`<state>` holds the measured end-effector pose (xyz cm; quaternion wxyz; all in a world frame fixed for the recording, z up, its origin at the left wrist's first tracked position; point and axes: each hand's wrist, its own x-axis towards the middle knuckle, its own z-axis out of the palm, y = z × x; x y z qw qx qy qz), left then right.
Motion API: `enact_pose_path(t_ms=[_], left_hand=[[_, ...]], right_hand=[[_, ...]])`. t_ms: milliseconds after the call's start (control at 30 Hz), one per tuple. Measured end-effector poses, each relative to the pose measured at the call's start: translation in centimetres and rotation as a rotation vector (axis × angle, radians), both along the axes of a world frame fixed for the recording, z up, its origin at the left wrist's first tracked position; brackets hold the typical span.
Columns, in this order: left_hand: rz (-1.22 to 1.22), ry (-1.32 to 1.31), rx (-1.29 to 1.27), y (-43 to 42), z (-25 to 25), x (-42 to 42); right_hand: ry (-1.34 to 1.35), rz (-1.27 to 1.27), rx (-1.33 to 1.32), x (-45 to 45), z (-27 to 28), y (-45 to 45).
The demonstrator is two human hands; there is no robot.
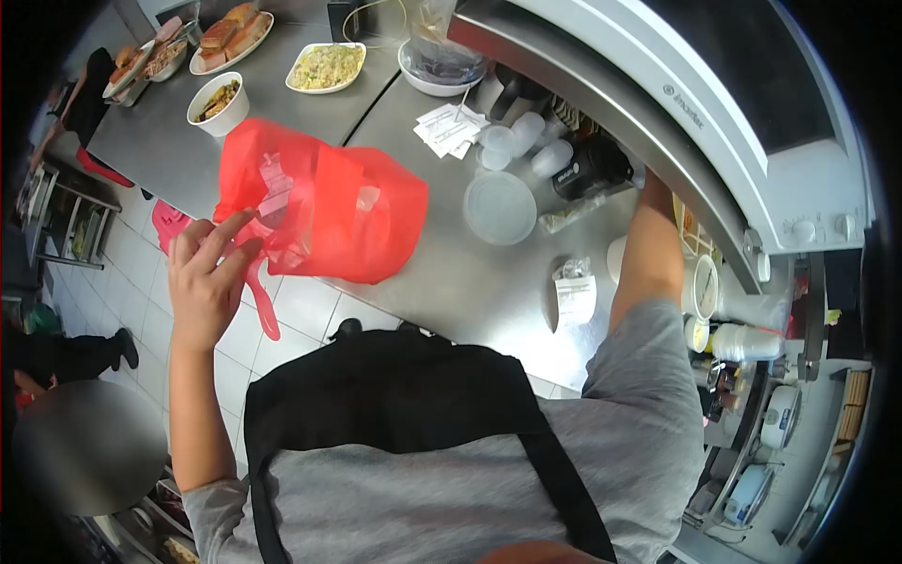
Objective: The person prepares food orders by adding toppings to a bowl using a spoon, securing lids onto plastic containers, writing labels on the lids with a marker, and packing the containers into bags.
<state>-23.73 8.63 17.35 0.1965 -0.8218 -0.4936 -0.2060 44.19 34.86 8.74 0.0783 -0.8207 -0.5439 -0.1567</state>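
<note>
A red plastic bag (366, 221) stands at the near edge of the steel table, with clear plastic and a printed paper slip showing at its mouth. My left hand (211, 268) is at the left side of this bag, its fingers closed on the rim beside a hanging handle. My right arm reaches past the table's right side beneath the white appliance, and the hand itself is hidden there. Near that arm lie a small clear packet with a white label (575, 293), a round clear lid (500, 208) and a black container (594, 167).
Along the back are a white bowl of food (222, 105), a square dish of fried rice (325, 69) and a plate of bread-like blocks (231, 39). Paper slips (451, 130) lie mid-table. A white appliance (676, 94) overhangs the right. Another person's dark-clothed leg (80, 350) is at left.
</note>
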Motion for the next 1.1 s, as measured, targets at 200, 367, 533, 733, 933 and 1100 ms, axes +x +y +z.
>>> enact_pose_path(t_ms=[200,367,533,733,933,1100], left_hand=[[-0.193,-0.183,-0.113,0.1,-1.8,-2.5],[-0.304,-0.242,-0.241,0.0,-1.5,-4.4],[-0.436,-0.222,-0.153,0.0,-2.4,-6.1],[-0.584,-0.304,-0.049,0.2,-4.5,-7.4],[-0.668,-0.618,-0.225,0.2,-4.5,-9.2],[-0.439,-0.546,-0.011,3.8,-2.8,-8.6]], right_hand=[[-0.043,0.062,0.365,-3.9,1.1,-15.2],[0.849,0.292,0.472,-22.4,8.2,-28.5],[0.739,0.971,0.679,-42.0,16.6,-27.1],[0.114,1.231,-0.375,-56.9,12.1,-22.1],[0.322,1.048,-0.528,-59.3,3.6,-21.8],[0.327,1.058,0.117,-56.3,12.6,-26.4]])
